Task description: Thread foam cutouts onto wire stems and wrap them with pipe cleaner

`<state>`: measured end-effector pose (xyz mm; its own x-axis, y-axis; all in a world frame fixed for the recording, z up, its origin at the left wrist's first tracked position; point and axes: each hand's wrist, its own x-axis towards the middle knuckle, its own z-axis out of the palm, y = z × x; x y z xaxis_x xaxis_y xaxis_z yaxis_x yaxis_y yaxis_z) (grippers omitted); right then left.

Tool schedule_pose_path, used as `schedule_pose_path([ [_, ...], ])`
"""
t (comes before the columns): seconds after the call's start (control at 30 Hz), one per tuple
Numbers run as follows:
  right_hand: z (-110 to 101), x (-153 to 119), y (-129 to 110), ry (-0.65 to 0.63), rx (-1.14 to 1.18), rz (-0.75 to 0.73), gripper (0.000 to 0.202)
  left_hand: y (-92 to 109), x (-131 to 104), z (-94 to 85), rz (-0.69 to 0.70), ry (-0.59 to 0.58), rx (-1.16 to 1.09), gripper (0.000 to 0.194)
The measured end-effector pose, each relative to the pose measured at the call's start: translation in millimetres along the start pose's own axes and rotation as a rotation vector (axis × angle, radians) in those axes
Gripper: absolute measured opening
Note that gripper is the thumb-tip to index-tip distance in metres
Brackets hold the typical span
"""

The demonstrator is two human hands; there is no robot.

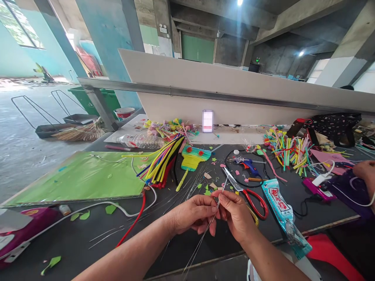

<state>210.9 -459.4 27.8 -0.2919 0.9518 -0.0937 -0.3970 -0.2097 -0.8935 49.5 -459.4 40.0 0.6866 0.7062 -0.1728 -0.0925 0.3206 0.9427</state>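
Note:
Both hands meet over the front of the dark table, closed on a few thin metal wires (202, 239). My left hand (197, 212) pinches them, and my right hand (234, 208) grips them close beside it near the upper end. The wires' lower ends trail past the table edge. More loose wires (187, 191) lie on the table just beyond the left hand. Scissors with red handles (249, 199) rest partly spread beyond the right hand. Farther off lies a yellow and turquoise pipe-cleaner piece (193, 158) with red dots.
A bundle of pipe cleaners (164, 166) lies left of centre, near a green sheet pack (79, 175). At right are a glue gun (250, 166), a blue packet (281, 207), a power strip (319, 189) and another person's hand (365, 173). A lit phone (208, 121) stands behind.

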Motion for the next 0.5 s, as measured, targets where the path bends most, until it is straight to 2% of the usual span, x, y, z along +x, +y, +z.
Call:
schedule_pose_path([
  [0.2, 0, 2, -2, 0.064, -0.017, -0.043, 0.015, -7, 7, 1.7, 0.150, 0.098, -0.042, 0.024],
  [0.37, 0, -1, -5, 0.019, -0.006, -0.088, 0.013, -3, 7, 11.7, 0.088, 0.166, -0.173, 0.027],
  [0.5, 0, -4, -8, 0.005, 0.043, -0.048, 0.015, 12, 2, 22.7, 0.055, 0.263, -0.080, 0.027],
])
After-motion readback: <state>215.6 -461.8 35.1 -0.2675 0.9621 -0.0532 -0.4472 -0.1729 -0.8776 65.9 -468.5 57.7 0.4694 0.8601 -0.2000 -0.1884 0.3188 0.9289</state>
